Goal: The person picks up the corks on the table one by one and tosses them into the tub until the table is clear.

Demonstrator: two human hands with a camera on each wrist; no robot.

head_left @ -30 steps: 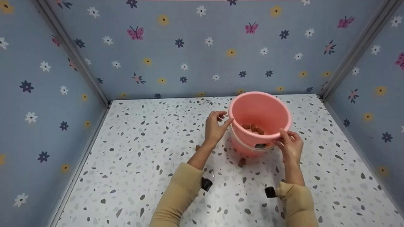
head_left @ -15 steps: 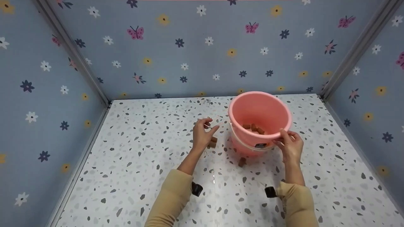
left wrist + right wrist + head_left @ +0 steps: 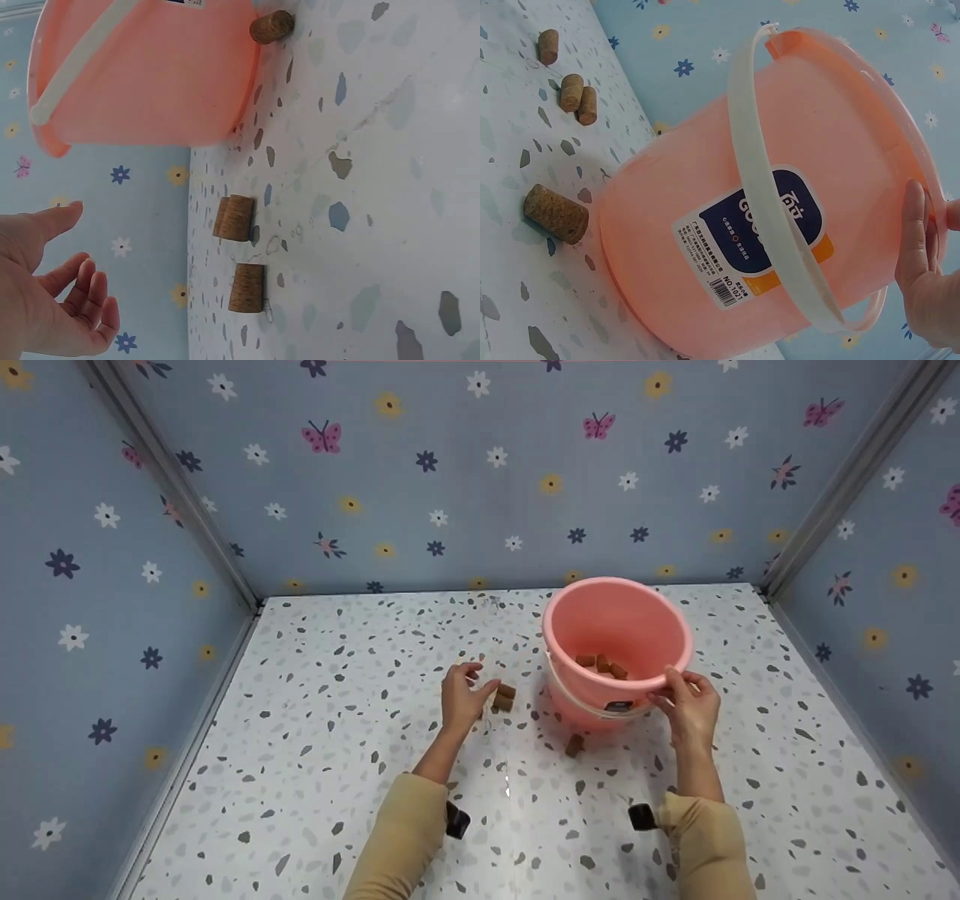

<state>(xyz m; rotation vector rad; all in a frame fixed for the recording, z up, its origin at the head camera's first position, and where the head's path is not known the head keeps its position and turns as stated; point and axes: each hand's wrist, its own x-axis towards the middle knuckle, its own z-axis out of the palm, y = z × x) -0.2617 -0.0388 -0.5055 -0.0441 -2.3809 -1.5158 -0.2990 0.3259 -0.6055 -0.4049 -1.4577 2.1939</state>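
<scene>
A pink bucket (image 3: 615, 619) stands upright, with several cork stoppers (image 3: 602, 664) on its bottom. At its near right rim, my right hand (image 3: 691, 709) pinches the edge between thumb and fingers. My left hand (image 3: 461, 701) is to the left of the bucket, fingers loosely bent and nothing between them. Just right of its thumb lie two corks (image 3: 504, 701) side by side. The left wrist view shows this pair (image 3: 237, 218) and a separate cork (image 3: 247, 288), which the hand mostly hides in the head view. Another cork (image 3: 574, 745) lies in front of the bucket.
The speckled white tabletop (image 3: 337, 750) has flowered blue panels (image 3: 480, 472) at the back and sides. A white handle (image 3: 757, 165) hangs across the bucket's front over a dark blue label (image 3: 731, 232).
My left hand has moved from beside the bucket's left rim leftward and nearer, lowering toward the corks, which have come into sight. My right hand and the bucket have stayed put.
</scene>
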